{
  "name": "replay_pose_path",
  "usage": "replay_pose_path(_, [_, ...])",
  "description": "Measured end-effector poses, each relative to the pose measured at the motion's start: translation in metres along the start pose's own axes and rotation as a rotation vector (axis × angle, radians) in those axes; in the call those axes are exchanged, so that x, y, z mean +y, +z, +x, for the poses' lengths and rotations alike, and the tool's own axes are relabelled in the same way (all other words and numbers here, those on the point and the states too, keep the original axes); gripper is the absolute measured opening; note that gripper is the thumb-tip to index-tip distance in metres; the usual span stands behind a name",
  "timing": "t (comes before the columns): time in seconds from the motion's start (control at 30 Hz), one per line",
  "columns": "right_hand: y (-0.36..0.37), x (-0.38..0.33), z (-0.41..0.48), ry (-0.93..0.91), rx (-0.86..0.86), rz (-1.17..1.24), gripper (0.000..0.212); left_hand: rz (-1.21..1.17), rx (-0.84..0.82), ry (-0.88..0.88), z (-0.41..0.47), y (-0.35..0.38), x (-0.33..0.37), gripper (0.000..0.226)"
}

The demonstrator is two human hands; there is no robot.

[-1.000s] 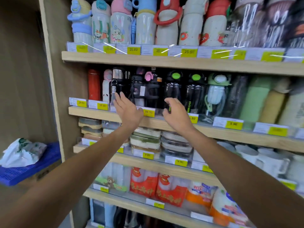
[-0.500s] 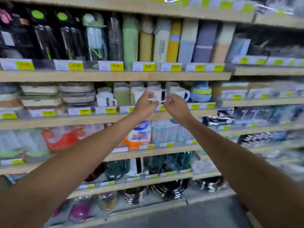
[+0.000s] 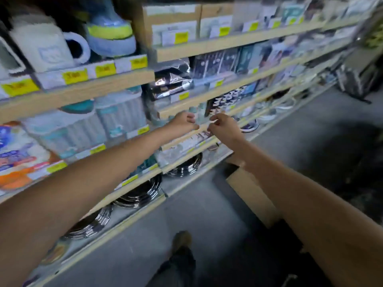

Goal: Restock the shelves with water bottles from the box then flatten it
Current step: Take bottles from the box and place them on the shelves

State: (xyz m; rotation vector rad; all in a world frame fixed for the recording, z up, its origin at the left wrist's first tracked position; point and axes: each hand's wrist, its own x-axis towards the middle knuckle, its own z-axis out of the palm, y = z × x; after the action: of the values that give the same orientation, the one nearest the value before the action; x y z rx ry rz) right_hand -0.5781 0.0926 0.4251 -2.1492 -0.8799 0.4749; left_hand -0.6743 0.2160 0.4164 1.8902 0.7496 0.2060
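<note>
Here, at the far left, a white mug [image 3: 41, 46] stands on an upper board of the shelves [image 3: 87, 90], just beside a blue lidded container with a yellow-green band [image 3: 110, 32]. Yellow price tags [image 3: 74, 76] line the front edge of that board. Lower down, shiny stacked metal dishes [image 3: 141, 191] sit on the bottom board, near the floor [image 3: 207, 214].

Our left hand [image 3: 184, 123] is held out in front of the edge of a middle board, its fingers curled in toward the palm, and we see nothing in them. Just beside it, not quite touching, our right hand [image 3: 224, 126] hangs at the same height with its fingers bent close to the thumb, and it too looks empty, though the blur hides the fingertips.

Below our right forearm, the cardboard box [image 3: 248, 187] stands on the floor close to the foot of the shelves, partly hidden by the arm. We cannot tell what is inside it. Our shoe [image 3: 181, 241] shows at the bottom edge, left of the box.
</note>
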Motion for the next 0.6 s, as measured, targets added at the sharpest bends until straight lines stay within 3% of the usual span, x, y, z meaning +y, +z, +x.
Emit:
replay_pose_path(0.13, [-0.039, 0.079, 0.041, 0.176, -0.007, -0.032, 0.033, -0.020, -0.193, -0.018, 0.081, 0.077, 0.018, 0.050])
replay_pose_path(0.37, [-0.107, 0.205, 0.091, 0.397, 0.089, -0.034, 0.006, 0.022, -0.469, -0.027, 0.197, 0.217, 0.053, 0.048])
replay_pose_path(0.47, [-0.130, 0.256, 0.103, 0.478, 0.161, -0.014, 0.011, 0.069, -0.572, -0.013, 0.225, 0.268, 0.066, 0.045])
replay_pose_path(0.6, [-0.164, 0.301, 0.119, 0.545, 0.254, 0.046, 0.023, 0.114, -0.622, 0.013, 0.261, 0.331, 0.084, 0.014])
